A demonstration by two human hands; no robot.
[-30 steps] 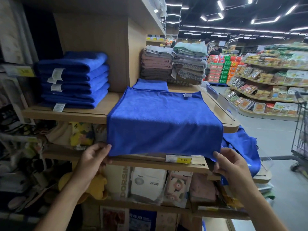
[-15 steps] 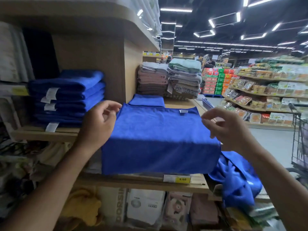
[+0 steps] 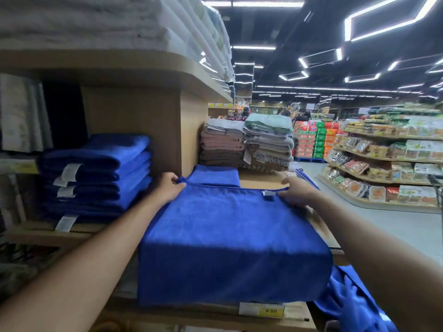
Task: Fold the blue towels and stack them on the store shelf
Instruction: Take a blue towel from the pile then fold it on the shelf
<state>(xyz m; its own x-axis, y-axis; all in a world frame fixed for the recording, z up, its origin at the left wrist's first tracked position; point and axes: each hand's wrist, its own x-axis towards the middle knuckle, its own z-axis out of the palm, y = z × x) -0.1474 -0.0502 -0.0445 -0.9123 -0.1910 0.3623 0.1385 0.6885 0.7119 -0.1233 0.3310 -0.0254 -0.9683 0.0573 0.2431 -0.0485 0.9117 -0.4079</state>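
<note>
- A blue towel (image 3: 230, 236) lies spread across the wooden shelf (image 3: 72, 236). Its near part hangs down over the shelf's front edge.
- The left hand (image 3: 171, 185) pinches the towel's far left corner, fingers curled round the hem.
- The right hand (image 3: 297, 191) grips the far right corner, just beside a white label (image 3: 269, 193) sewn near the far edge.
- A smaller folded blue towel (image 3: 213, 176) lies on the shelf just behind the spread one.
- A stack of folded blue towels (image 3: 96, 173) sits on the shelf to the left, beyond a wooden divider.
- Loose blue towels (image 3: 347, 300) are heaped low on the right.
- A yellow price tag (image 3: 271, 310) reading 5.80 is fixed below the hanging towel.
- Grey and brown towel stacks (image 3: 247, 144) stand further back.
</note>
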